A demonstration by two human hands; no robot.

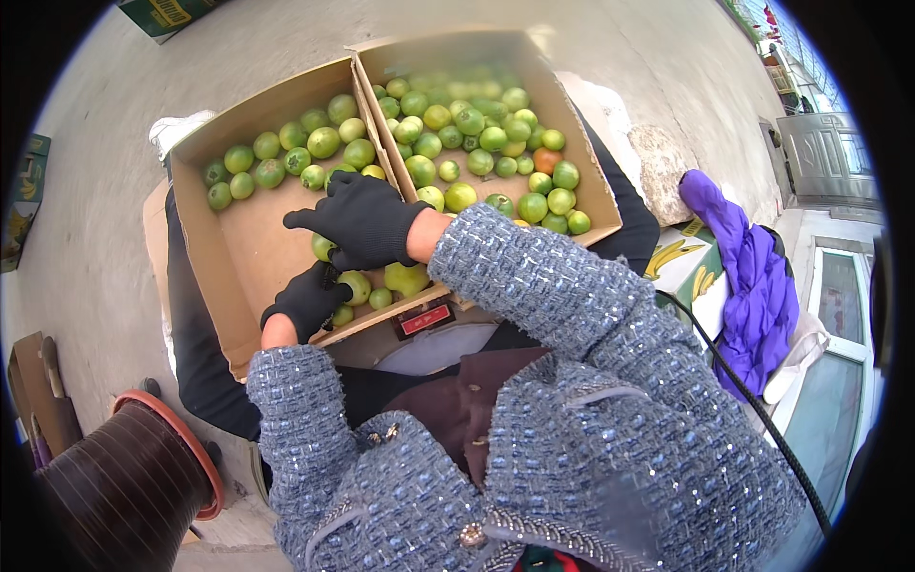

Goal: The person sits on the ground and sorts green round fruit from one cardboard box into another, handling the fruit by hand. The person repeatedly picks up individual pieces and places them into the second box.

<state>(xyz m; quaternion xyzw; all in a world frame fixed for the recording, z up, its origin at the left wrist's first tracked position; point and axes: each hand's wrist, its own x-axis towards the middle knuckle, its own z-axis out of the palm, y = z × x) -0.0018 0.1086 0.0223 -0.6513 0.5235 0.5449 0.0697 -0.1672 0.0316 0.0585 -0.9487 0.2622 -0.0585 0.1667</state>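
Note:
Two shallow cardboard boxes stand side by side before me, the left box (246,222) and the right box (597,179). My right hand (368,222), in a black knitted glove, is over the left box near the divide. One finger points left, and a green tomato (323,247) shows below it. My left hand (304,300), gloved too, is lower, at the front edge, against a green tomato (355,287). Its fingertips are partly hidden, as is whatever lies under the right palm. More green tomatoes (323,142) lie along the far side. The right box holds many green tomatoes (470,121) and one orange-red tomato (547,160).
A dark brown ribbed container with an orange rim (209,457) is at lower left. To the right are a rough stone (654,171), a banana carton (686,261), a purple garment (758,286) and a black cable (750,407). Another carton (161,18) lies at the far left.

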